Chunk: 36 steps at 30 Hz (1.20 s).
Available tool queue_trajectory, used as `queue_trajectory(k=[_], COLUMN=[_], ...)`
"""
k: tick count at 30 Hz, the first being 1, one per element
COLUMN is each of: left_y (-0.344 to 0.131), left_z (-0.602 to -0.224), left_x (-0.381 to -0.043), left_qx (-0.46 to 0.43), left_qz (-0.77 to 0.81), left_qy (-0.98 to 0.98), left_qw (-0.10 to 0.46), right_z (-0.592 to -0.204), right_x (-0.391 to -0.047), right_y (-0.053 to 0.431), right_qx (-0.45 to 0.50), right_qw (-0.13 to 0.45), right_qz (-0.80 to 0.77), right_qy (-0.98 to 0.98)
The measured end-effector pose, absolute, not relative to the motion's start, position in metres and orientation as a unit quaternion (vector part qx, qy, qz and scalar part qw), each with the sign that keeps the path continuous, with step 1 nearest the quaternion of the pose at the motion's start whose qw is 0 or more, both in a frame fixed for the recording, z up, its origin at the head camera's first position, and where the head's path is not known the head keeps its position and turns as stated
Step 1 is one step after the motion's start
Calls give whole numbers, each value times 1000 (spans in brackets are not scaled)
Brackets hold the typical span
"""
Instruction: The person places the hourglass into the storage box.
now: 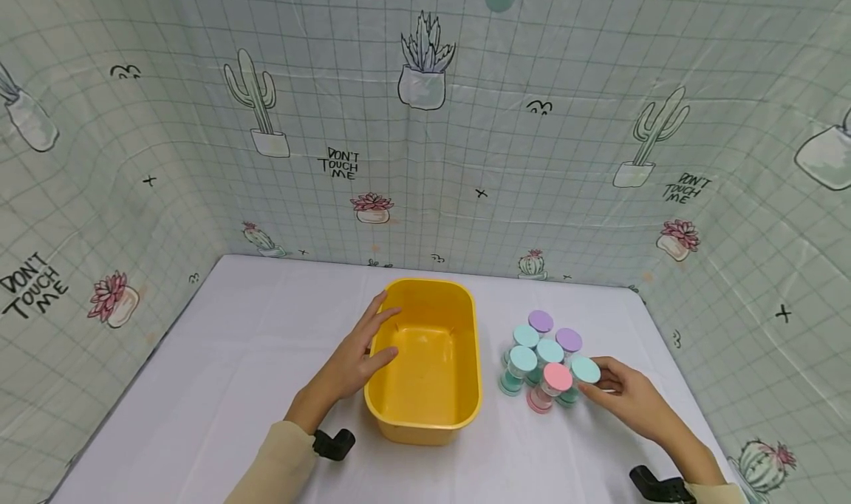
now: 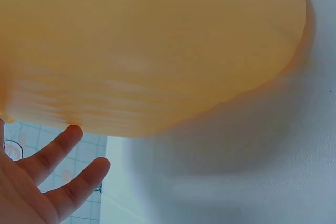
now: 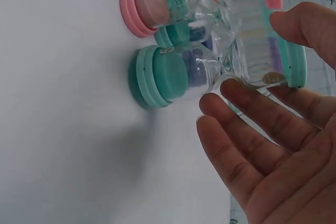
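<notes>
One white table [image 1: 199, 356], printed cloth [image 1: 492, 142] behind; left fingers [image 2: 79, 184] spread on tub [image 1: 419, 433], right fingers [image 3: 228, 158] pinching teal hourglass [image 1: 585, 369]

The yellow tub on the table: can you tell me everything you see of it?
The yellow tub is an open-topped oblong with rounded corners and a smooth rim, apparently plastic. It stands upright on the white table, its long sides running away from the person, nothing visible inside. The left hand is at its left rim, thumb reaching over. It stands apart from the sand timers, to their left.
</notes>
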<state>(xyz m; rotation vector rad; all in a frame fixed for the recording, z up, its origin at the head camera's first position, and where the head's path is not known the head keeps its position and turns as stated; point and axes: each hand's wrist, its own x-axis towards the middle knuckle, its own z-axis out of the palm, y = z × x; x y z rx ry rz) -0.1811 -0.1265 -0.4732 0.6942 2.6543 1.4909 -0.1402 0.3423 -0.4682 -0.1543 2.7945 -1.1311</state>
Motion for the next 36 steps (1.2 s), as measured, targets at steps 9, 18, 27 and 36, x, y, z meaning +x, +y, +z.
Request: queue_trajectory(k=[9,18,27,36], left_y=[-126,-125,-124,-125], left_z=[-473,-473,-474,-474], left_x=[-181,-181,-180,-180], left_qx=[219,223,222,225], left_qz=[472,475,481,476], left_qy=[854,852,848,850], left_qw=[9,8,10,3], right_z=[-427,-375,-329,-309], right_x=[-133,-132,-146,-175], right_y=[362,363,324,265], right_qx=[-83,-127,-178,-211], right_qw=[40,8,-14,16], right_qz=[-350,-334,-331,-365], right_qy=[932,934,927,907])
